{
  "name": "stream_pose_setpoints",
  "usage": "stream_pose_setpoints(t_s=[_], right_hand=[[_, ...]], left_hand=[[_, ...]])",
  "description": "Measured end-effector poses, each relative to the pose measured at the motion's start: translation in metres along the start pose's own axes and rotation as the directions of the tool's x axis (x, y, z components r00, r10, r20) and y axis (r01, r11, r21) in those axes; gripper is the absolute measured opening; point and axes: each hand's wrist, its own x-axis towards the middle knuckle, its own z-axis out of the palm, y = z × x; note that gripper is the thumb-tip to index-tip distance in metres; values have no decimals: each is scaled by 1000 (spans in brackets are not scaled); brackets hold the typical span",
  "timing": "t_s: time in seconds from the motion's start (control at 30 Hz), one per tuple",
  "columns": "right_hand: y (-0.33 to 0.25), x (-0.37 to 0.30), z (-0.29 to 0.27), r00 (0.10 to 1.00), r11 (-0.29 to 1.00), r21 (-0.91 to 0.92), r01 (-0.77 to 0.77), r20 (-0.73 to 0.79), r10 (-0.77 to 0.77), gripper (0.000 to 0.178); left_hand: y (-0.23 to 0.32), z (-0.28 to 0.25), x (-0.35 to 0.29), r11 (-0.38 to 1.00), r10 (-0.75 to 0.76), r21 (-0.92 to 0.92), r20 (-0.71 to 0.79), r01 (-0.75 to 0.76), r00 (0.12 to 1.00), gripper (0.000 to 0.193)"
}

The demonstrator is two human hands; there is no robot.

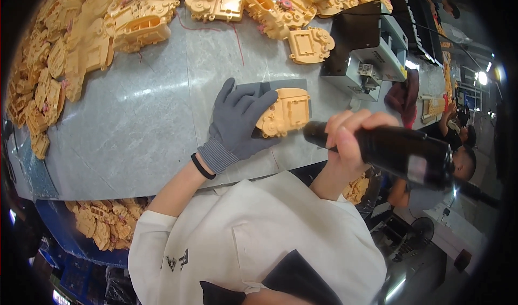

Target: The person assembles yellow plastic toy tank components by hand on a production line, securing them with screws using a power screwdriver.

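My left hand, in a grey knitted glove, grips a yellow plastic housing by its left side, thumb below and fingers above. The housing has a square recess and a rounded end with small round features. A dark flat block shows just behind it on the table. Bare, my right hand is wrapped round a black electric screwdriver. Its nose points left, close to the housing's right edge. Whether the bit touches the housing I cannot tell. A cord trails from the tool's back end to the right.
Similar yellow housings are heaped along the table's far and left sides. One lone housing lies beside a black-and-grey boxy machine. A dark red cloth is right of it. Below the table's near edge, a blue bin holds more housings. Other people sit at right.
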Motion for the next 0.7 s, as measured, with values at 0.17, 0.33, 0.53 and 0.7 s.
stream_pose_setpoints(t_s=[0.17, 0.33, 0.53, 0.7], right_hand=[[-1, 2, -11, 1000, 1000, 20, -21, -15, 21, 42], [-43, 52, -77, 875, 956, -88, 279, -387, -291, 42], [14, 104, -82, 865, 935, -346, 83, -441, -240, 31], [6, 77, -78, 914, 944, -328, 32, -372, -160, 27]], left_hand=[[2, -3, -7, 1000, 19, -10, -46, -19, 999, 79], [5, 0, -5, 999, 32, 3, 4, -32, 999, 80], [2, 0, -4, 999, 50, 5, -73, -50, 996, 81], [1, 2, -5, 997, 64, -26, -85, -66, 994, 80]])
